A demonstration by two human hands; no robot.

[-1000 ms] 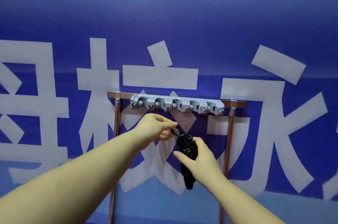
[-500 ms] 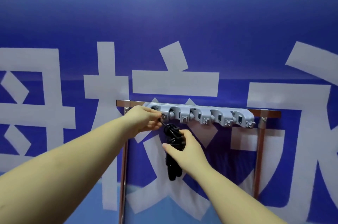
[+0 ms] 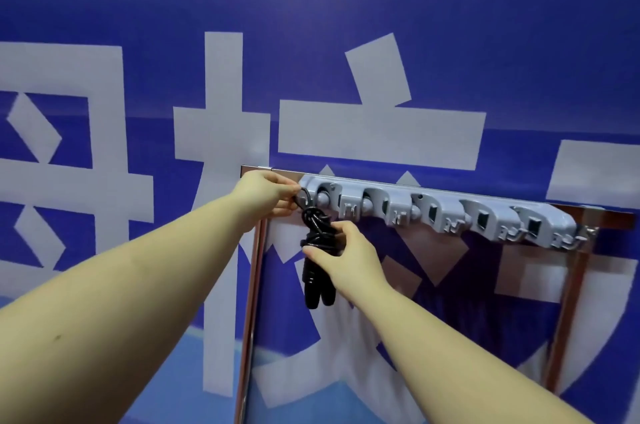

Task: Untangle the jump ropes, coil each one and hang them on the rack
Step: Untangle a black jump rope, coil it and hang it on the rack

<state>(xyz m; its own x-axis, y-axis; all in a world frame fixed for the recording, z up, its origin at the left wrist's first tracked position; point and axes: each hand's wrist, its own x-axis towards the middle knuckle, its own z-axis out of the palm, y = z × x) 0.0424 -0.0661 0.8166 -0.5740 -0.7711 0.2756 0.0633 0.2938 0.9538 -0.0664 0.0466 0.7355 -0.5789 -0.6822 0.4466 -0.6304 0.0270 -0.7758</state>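
Jump rope point(image 3: 317, 247), coiled and black, hung at the rack's point(image 3: 450, 212) left end; our left hand point(image 3: 268, 197) pinched its top loop while our right hand point(image 3: 349, 259) gripped the bundle. We judged it light, floppy and slick, best held by loop and middle wrap.

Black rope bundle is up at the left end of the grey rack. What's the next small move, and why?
Probably slip the loop over the leftmost hook. The left hand pinches the loop of the black coiled jump rope against the grey plastic hook rack, while the right hand bears the bundle's weight.
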